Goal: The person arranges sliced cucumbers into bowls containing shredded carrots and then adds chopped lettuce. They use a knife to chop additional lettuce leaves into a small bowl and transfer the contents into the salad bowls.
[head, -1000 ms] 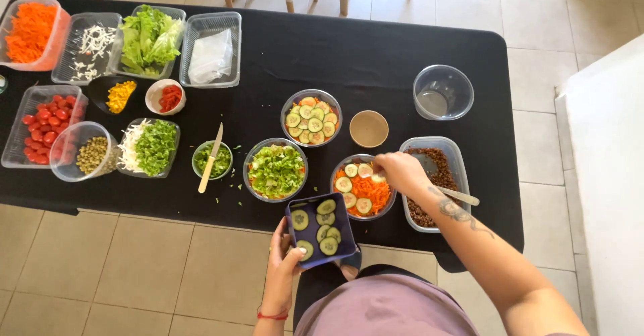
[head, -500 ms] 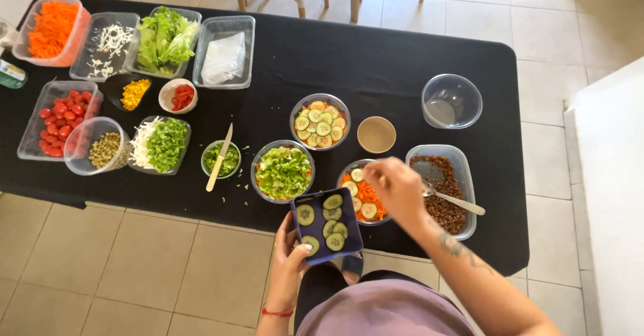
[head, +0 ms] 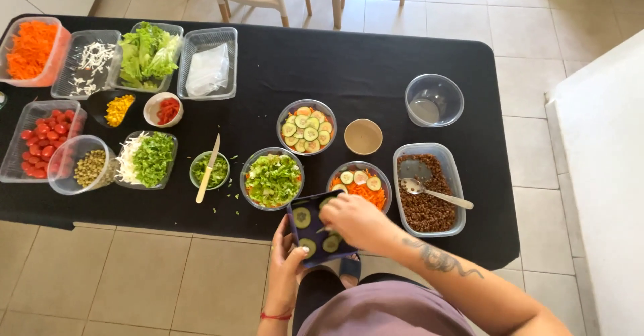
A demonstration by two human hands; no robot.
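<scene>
Cucumber slices (head: 302, 218) sit in a dark tray (head: 294, 232) gripped by the left hand (head: 287, 263) at the table (head: 376, 61) edge; right hand (head: 355, 220) pinches a slice, seemingly for the carrot bowl (head: 362, 187).

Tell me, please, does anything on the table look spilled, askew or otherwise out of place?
Small green scraps lie scattered on the black cloth around the lettuce bowl. A knife rests slantwise across a small bowl of greens, handle overhanging. Nothing else stands out.

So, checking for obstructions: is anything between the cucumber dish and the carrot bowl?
Nothing visible: the dark dish of cucumber slices sits right beside the carrot bowl, with the right hand over it.
</scene>
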